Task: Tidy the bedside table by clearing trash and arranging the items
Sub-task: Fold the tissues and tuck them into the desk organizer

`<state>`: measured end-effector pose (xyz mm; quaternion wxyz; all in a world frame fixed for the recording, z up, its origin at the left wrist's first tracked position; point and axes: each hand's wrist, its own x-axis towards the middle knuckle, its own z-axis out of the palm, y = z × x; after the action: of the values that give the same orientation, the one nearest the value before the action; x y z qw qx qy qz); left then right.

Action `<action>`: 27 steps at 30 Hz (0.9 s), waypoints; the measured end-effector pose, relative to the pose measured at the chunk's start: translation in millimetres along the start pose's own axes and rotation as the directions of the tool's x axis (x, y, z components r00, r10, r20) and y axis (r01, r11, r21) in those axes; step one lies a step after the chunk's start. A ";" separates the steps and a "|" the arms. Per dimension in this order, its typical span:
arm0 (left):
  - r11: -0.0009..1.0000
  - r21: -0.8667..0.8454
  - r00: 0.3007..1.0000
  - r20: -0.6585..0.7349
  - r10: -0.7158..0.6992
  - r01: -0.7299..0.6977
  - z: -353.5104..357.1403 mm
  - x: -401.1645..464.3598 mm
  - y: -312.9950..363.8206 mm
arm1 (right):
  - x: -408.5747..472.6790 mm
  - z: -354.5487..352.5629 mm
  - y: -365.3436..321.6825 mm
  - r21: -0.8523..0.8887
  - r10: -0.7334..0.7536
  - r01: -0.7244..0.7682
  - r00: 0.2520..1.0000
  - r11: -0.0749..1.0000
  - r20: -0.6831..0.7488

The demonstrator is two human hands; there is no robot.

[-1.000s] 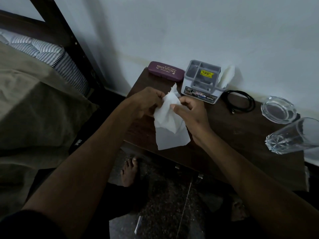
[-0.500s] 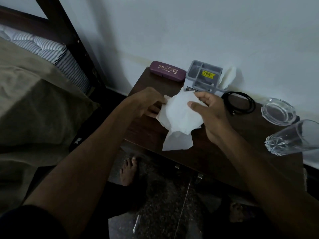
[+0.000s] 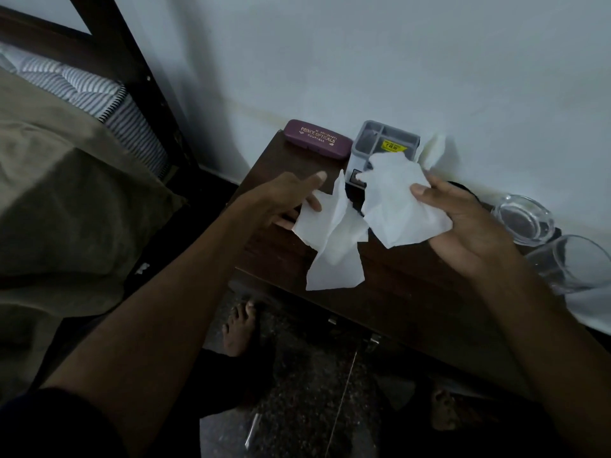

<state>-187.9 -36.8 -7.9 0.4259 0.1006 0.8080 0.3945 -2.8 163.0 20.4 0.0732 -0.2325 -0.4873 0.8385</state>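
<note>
Above the dark wooden bedside table [image 3: 410,292], my right hand [image 3: 469,226] is shut on a crumpled white tissue [image 3: 396,206] pinched under the thumb. My left hand [image 3: 287,200] has its thumb out, and its fingers hold a second white tissue sheet [image 3: 330,249] that hangs down past the table's front edge. The two sheets almost touch; whether they are joined is unclear. Along the wall stand a maroon glasses case [image 3: 317,140] and a grey compartment organiser [image 3: 380,143], partly hidden by the tissue. Another white tissue [image 3: 434,153] sticks up at the organiser's right side.
A black cable coil [image 3: 463,188] shows behind my right hand. A glass ashtray [image 3: 522,219] and a clear drinking glass [image 3: 575,262] on its side sit at the table's right end. The bed [image 3: 66,200] is on the left, my bare foot [image 3: 239,328] on the floor below.
My hands have moved apart. The right hand has lifted a crumpled tissue up and to the right, away from the sheet that stays with the left hand.
</note>
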 end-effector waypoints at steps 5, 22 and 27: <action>0.998 0.062 1.000 -0.007 -0.013 0.014 6.0 -3.3 6.5 | -8.3 9.7 -17.4 0.066 -0.054 0.052 0.998 0.996 0.031; 0.989 0.115 0.968 -0.223 0.116 -0.092 -9.2 13.6 -11.3 | 39.9 36.0 42.3 -0.203 -0.009 -0.026 0.985 0.979 -0.172; 0.967 0.014 0.899 -0.366 0.243 -0.255 -34.4 1.8 -4.4 | 39.4 35.5 26.1 -0.113 0.019 -0.033 0.993 0.993 -0.120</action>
<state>-214.7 -57.8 -0.9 0.2165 0.1207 0.8465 0.4712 -51.2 135.5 0.5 0.0779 -0.2921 -0.5262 0.7948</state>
